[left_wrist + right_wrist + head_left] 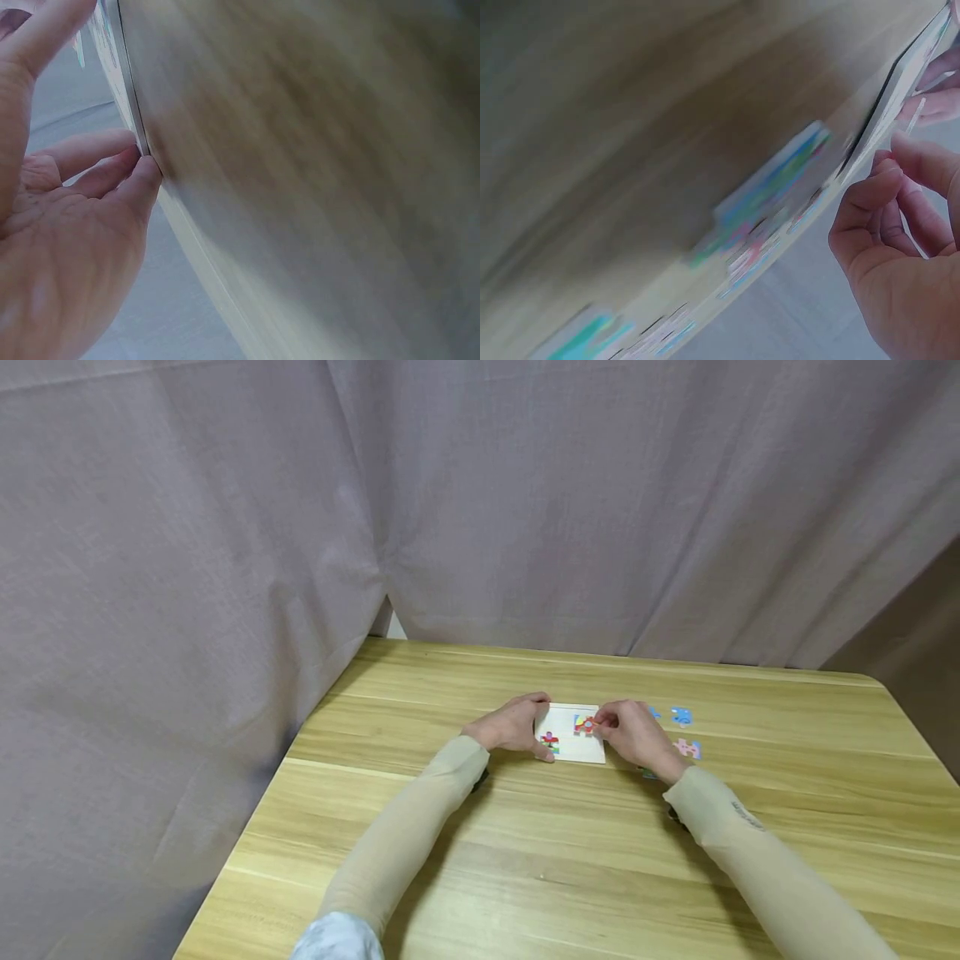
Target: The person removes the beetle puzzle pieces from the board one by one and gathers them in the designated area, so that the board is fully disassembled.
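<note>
A flat white puzzle tray (pixel 587 750) lies on the wooden table, with one red, green and purple puzzle piece (pixel 550 743) at its lower left. Along the tray's left side, my left hand (pixel 512 725) holds it, thumb at the near corner and fingers at the far one. In the left wrist view, fingertips (pixel 142 169) press against the tray's edge. My right hand (pixel 637 735) pinches a red, yellow and blue puzzle piece (pixel 583 724) above the tray's right half. From the right wrist view, that piece (pixel 916 116) appears edge-on, raised off the tray.
Right of the tray lie several loose puzzle pieces: a blue one (pixel 682 717), a pink and blue one (pixel 687 748), and others partly hidden by my right hand. A grey curtain (pixel 525 510) hangs behind the table (pixel 525 877).
</note>
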Demonstrator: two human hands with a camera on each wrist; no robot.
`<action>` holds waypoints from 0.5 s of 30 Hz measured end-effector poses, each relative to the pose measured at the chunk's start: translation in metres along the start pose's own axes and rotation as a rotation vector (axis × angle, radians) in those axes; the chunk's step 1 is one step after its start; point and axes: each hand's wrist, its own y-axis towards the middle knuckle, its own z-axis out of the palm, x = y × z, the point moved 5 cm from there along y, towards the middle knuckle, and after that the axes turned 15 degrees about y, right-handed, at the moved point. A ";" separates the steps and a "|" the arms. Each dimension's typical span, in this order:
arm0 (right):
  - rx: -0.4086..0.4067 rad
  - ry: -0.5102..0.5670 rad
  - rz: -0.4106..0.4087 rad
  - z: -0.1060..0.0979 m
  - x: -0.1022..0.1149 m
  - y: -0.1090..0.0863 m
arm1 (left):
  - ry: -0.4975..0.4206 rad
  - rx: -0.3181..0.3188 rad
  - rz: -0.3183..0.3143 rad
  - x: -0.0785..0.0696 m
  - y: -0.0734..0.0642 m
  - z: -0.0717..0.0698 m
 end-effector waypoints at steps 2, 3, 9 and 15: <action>0.000 0.001 0.005 -0.004 -0.003 -0.003 | 0.009 0.000 0.005 0.000 0.000 0.000; -0.003 0.000 0.005 -0.006 -0.004 -0.005 | 0.008 0.002 0.004 0.000 0.000 0.000; -0.033 -0.014 -0.011 -0.018 -0.014 -0.012 | -0.019 0.011 0.000 0.001 -0.002 -0.001; -0.046 -0.025 -0.017 -0.027 -0.020 -0.018 | -0.048 0.006 0.001 0.002 -0.003 -0.002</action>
